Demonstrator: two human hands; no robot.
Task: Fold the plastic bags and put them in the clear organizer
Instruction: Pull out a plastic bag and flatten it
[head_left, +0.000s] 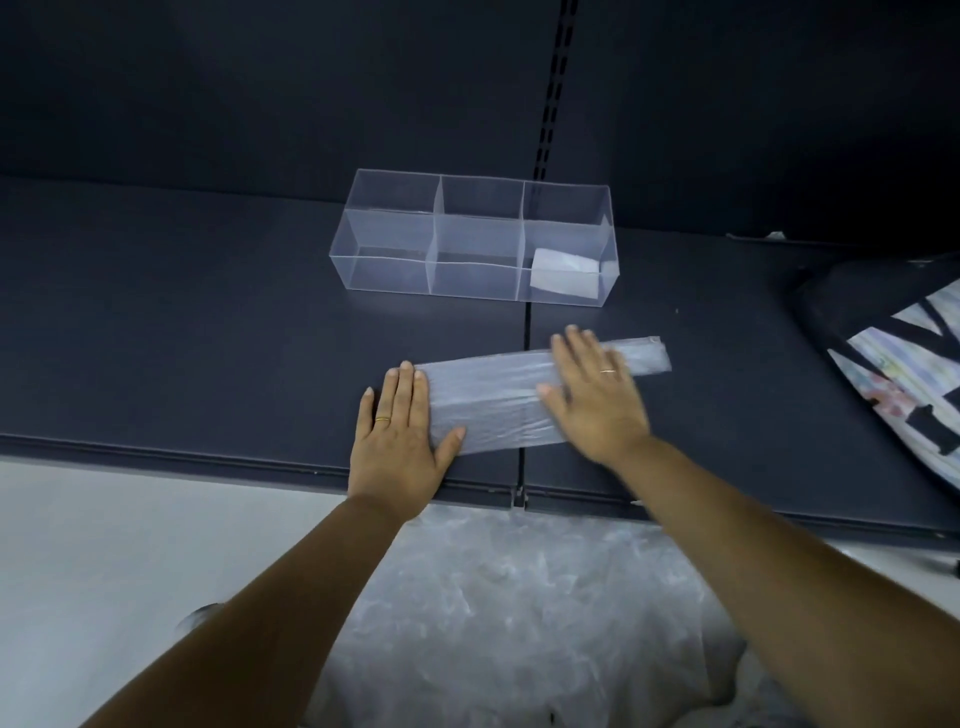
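- On the dark shelf (208, 338), near its front edge, lies the bag (488, 400), already folded into a long flat strip that runs left to right and tilts a little up toward the right.
- Behind it, well apart, stands the organizer (395, 228), a clear box with six compartments in two rows; one folded bag (563, 275) sits in the front right compartment, and the others look bare.
- At the far right a dark tote (883, 364) carries large printed shapes, possibly letters, but nothing there can be read; no brand or label shows anywhere else.
- Below the shelf a heap of clear plastic (519, 613) lies on the floor, likely more bags waiting.
- Left hand (397, 431) lies flat, fingers spread, pinning the strip's left end; its grip is released, pressing and not clasping.
- Right hand (592, 395) also lies flat and released on the strip toward its right end; it is a little blurred.
- Judging by its look, the bag is very light, thin, limp and slippery, and may spring open once let go, so each fold probably wants pressing flat.
- A sensible hold would be a pinch at one short end, turning it over while the other palm anchors the rest.
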